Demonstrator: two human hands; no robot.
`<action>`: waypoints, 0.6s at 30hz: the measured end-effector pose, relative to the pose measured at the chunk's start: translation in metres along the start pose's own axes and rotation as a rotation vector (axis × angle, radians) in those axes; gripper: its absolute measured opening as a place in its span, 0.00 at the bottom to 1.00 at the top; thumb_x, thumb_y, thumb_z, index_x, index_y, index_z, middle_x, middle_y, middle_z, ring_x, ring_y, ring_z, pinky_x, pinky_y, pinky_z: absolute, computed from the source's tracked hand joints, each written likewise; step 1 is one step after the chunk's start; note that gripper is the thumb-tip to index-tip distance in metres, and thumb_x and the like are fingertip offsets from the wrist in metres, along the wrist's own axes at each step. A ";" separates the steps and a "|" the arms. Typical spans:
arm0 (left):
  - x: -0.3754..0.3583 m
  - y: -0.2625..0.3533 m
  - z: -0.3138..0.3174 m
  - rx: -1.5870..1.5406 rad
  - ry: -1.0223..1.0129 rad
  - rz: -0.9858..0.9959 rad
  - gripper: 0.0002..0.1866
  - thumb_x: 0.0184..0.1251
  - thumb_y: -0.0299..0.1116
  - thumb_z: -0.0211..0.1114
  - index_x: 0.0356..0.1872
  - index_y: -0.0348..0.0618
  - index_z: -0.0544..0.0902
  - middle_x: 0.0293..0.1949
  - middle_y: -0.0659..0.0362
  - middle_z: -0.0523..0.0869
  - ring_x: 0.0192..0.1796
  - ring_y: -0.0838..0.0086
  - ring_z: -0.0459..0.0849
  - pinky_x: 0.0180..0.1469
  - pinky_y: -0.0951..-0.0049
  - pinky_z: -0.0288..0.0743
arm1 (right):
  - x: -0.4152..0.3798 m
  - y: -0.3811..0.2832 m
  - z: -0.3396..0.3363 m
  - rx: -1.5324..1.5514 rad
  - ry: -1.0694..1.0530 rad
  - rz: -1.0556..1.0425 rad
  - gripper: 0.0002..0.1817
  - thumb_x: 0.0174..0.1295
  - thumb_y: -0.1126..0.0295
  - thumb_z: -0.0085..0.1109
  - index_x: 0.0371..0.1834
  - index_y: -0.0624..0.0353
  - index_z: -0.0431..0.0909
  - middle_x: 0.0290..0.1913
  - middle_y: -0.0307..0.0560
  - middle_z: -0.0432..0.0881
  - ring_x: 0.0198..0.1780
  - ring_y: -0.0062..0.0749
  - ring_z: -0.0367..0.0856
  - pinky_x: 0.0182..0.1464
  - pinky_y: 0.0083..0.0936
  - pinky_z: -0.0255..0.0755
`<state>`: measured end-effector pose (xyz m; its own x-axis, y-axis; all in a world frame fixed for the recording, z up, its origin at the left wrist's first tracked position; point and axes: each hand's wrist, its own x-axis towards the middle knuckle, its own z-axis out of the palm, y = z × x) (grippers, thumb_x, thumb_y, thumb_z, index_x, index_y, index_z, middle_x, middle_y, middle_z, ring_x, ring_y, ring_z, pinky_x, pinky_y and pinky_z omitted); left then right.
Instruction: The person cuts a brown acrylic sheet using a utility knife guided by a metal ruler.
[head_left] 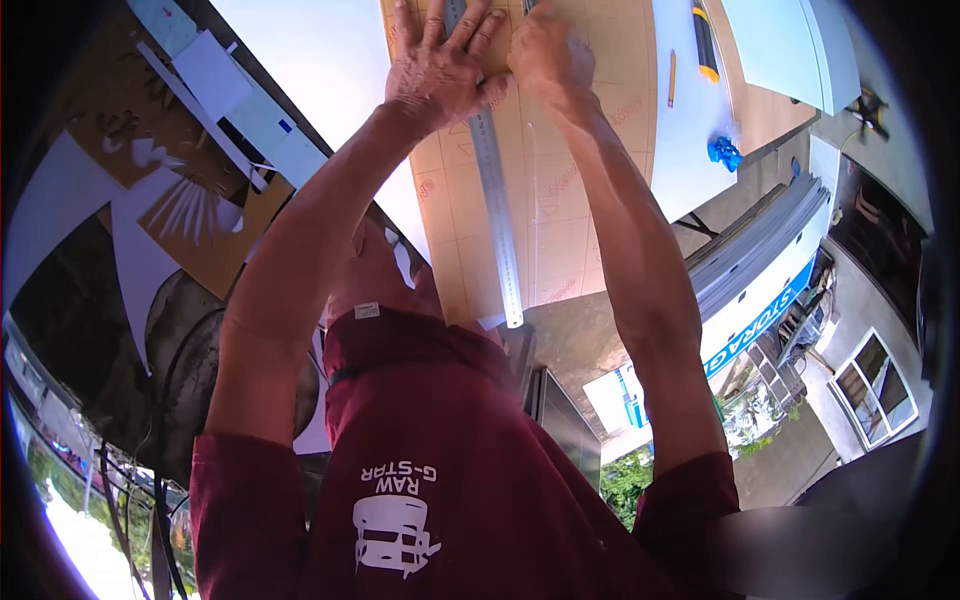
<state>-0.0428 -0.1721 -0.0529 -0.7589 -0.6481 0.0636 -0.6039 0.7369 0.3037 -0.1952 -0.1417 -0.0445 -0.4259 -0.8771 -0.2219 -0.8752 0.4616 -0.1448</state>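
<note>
My left hand (435,65) lies with fingers spread across a long metal ruler (490,180), pressing it against a brown sheet (570,200) with red printing and thin drawn lines. Just right of the ruler, my right hand (545,55) is closed in a fist, slightly blurred. A small dark piece shows at its upper edge, but its kind is hidden by the fingers. The ruler's near end reaches close to the sheet's front edge, by my waist.
On the white surface to the right lie a pencil (672,80), a black-and-yellow utility knife (706,45) and a crumpled blue item (724,152). Stacked sheets (755,235) stand beyond. White and brown offcuts (190,205) lie to the left.
</note>
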 end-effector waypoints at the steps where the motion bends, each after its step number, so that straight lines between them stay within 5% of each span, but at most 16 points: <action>1: 0.000 0.000 0.001 -0.007 0.017 0.007 0.44 0.63 0.57 0.57 0.76 0.44 0.60 0.79 0.53 0.51 0.79 0.40 0.43 0.75 0.32 0.33 | -0.004 0.000 0.001 0.017 -0.078 0.081 0.19 0.70 0.61 0.44 0.58 0.56 0.75 0.53 0.63 0.82 0.56 0.54 0.81 0.60 0.49 0.72; 4: -0.002 0.001 0.003 0.025 0.041 0.014 0.43 0.65 0.59 0.55 0.76 0.44 0.59 0.79 0.53 0.51 0.79 0.41 0.43 0.76 0.34 0.33 | -0.025 -0.001 -0.010 0.160 -0.314 0.323 0.23 0.68 0.55 0.50 0.64 0.49 0.73 0.67 0.61 0.71 0.68 0.47 0.71 0.68 0.45 0.64; 7: -0.001 0.000 0.008 0.013 0.097 0.027 0.44 0.67 0.62 0.54 0.77 0.45 0.58 0.79 0.53 0.51 0.80 0.42 0.42 0.77 0.37 0.32 | -0.079 0.013 -0.012 0.540 -0.295 0.291 0.17 0.71 0.59 0.43 0.48 0.63 0.69 0.34 0.56 0.86 0.41 0.51 0.87 0.46 0.48 0.77; 10: -0.003 0.002 0.007 0.039 0.070 0.028 0.44 0.68 0.62 0.53 0.77 0.47 0.56 0.79 0.54 0.51 0.80 0.43 0.41 0.78 0.38 0.31 | -0.112 0.017 0.001 0.159 -0.076 0.064 0.11 0.68 0.65 0.46 0.44 0.64 0.68 0.30 0.58 0.86 0.39 0.53 0.87 0.44 0.48 0.78; 18: -0.001 0.005 0.006 0.122 -0.004 0.002 0.44 0.69 0.63 0.47 0.78 0.47 0.52 0.80 0.53 0.49 0.80 0.46 0.40 0.78 0.38 0.29 | -0.177 0.027 0.004 0.044 -0.133 0.064 0.08 0.68 0.69 0.47 0.39 0.63 0.65 0.26 0.62 0.84 0.32 0.58 0.86 0.37 0.50 0.78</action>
<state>-0.0464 -0.1665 -0.0570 -0.7612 -0.6458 0.0602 -0.6272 0.7565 0.1854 -0.1429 0.0270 -0.0129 -0.4433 -0.8220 -0.3576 -0.8352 0.5236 -0.1683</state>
